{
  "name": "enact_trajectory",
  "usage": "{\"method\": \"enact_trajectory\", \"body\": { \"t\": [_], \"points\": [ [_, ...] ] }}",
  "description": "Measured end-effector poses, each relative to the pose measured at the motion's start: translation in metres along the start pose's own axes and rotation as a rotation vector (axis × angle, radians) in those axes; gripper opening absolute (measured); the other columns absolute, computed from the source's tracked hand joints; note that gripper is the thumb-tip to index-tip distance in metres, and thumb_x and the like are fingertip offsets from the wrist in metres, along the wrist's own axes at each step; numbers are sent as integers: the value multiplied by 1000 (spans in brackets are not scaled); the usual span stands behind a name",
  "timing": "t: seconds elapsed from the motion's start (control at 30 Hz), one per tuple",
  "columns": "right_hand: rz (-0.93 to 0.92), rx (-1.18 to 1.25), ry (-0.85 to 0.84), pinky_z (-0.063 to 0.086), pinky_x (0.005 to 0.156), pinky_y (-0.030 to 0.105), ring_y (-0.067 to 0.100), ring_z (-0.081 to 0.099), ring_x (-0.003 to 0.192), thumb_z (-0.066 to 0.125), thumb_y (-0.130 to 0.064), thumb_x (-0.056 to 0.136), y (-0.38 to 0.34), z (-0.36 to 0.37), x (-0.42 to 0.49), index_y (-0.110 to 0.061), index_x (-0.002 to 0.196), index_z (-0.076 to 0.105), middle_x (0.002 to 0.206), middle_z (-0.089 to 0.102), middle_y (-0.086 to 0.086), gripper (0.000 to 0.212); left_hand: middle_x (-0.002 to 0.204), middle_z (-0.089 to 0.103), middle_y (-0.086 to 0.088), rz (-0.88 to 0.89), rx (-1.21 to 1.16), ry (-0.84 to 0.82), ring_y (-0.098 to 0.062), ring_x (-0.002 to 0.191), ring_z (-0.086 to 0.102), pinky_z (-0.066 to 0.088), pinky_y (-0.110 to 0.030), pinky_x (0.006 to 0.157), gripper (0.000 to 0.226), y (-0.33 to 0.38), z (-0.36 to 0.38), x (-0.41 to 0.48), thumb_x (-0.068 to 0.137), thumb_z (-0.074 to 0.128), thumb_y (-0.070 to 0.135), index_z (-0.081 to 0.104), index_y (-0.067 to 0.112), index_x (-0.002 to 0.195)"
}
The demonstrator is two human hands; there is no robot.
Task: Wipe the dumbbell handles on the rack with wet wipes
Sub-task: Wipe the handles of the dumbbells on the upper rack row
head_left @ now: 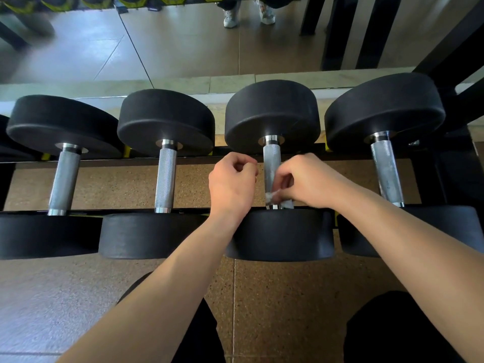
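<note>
1. The right hand (306,182) has thumb and curled fingers pinched on a crumpled white wet wipe (272,196), pressing it against the near end of a handle (271,163)
2. That handle belongs to the third dumbbell (272,113) from the left, which lies across the rack (196,157) with its near head just below both wrists
3. The left hand (233,184) sits just beside the same handle on its left, fingers curled into a loose fist with the thumb against them; nothing shows inside it, and it does not appear to touch the metal
4. The wipe looks thin, damp and bunched, with a further fold showing under the right fingers beside the handle's polished collar
5. The handle is a straight silver bar with fine knurling, smooth and shiny at each end
6. The dumbbell heads are thick round discs of matte black rubber with softly rounded edges
7. Three more dumbbells of the same build lie parallel: two to the left (165,119) and one to the right (385,108)
8. The rack's rails are black bars with small yellow marks (127,151); speckled brown floor (117,184) shows between them
</note>
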State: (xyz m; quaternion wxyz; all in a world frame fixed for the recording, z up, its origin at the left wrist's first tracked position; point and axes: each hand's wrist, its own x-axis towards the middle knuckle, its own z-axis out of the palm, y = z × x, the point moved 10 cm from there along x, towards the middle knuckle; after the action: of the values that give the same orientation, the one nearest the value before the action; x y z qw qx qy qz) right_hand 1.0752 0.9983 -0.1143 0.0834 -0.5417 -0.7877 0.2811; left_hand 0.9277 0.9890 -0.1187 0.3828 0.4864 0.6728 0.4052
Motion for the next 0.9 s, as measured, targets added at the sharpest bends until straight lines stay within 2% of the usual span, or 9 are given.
{"method": "enact_trajectory", "body": {
  "t": [0.17, 0.23, 0.33, 0.4, 0.5, 0.57, 0.73, 0.8, 0.9],
  "points": [
    [87, 167, 469, 38, 63, 11, -1, 58, 75, 74, -29, 88, 21, -43, 13, -23, 89, 70, 86, 65, -10, 7, 85, 70, 9, -6, 2, 4, -9, 84, 67, 60, -39, 85, 18, -1, 1, 1, 95, 57, 16, 71, 27, 92],
    [110, 237, 559, 40, 65, 8, -2, 59, 76, 73, -26, 90, 26, -42, 11, -21, 91, 71, 87, 68, -8, 5, 87, 70, 10, -6, 8, 6, -9, 86, 67, 59, -39, 86, 17, -1, 1, 1, 95, 58, 17, 71, 27, 93],
    [143, 269, 515, 48, 73, 14, 0, 63, 80, 73, -27, 90, 32, -29, 3, -23, 94, 72, 90, 70, -8, 6, 88, 70, 9, -6, 3, -3, -10, 89, 67, 59, -41, 87, 17, -2, 2, 3, 94, 59, 17, 71, 28, 92],
    [168, 289, 361, 53, 76, 24, 3, 65, 83, 74, -28, 88, 36, -18, -2, -30, 89, 69, 89, 69, -12, 6, 89, 71, 9, -4, 1, -11, -11, 90, 67, 58, -42, 88, 17, -2, 3, 4, 93, 59, 18, 72, 29, 91],
    [174, 228, 172, 49, 72, 24, 1, 63, 84, 79, -28, 84, 36, -7, -9, -37, 80, 64, 86, 66, -15, 18, 88, 71, 9, 4, 1, -12, -12, 90, 68, 58, -43, 88, 18, -2, 4, 5, 91, 58, 18, 72, 29, 90],
    [173, 259, 221, 51, 72, 25, 4, 65, 84, 78, -25, 84, 38, -10, -8, -36, 80, 65, 86, 66, -14, 18, 88, 71, 9, 5, 0, -11, -12, 90, 68, 58, -44, 87, 18, -2, 4, 5, 91, 58, 17, 72, 29, 89],
    [248, 425, 649, 61, 81, 35, 7, 68, 83, 72, -21, 91, 51, -33, 1, -19, 96, 74, 90, 70, -6, 6, 88, 72, 8, -10, -19, -7, -12, 88, 68, 59, -43, 86, 19, -2, 3, 3, 91, 57, 16, 72, 28, 91],
    [264, 424, 681, 61, 83, 36, 7, 67, 86, 72, -20, 91, 50, -36, 4, -17, 99, 74, 93, 71, -4, 8, 88, 71, 8, -11, -15, -9, -12, 89, 68, 59, -42, 87, 18, -2, 3, 2, 92, 57, 17, 71, 29, 91],
    [290, 379, 536, 60, 85, 37, 10, 68, 89, 72, -19, 91, 52, -28, 6, -20, 100, 73, 95, 70, -5, 9, 88, 71, 8, -7, -4, -15, -12, 88, 68, 59, -42, 87, 18, -1, 4, 2, 93, 57, 17, 71, 28, 92]
  ]
}}
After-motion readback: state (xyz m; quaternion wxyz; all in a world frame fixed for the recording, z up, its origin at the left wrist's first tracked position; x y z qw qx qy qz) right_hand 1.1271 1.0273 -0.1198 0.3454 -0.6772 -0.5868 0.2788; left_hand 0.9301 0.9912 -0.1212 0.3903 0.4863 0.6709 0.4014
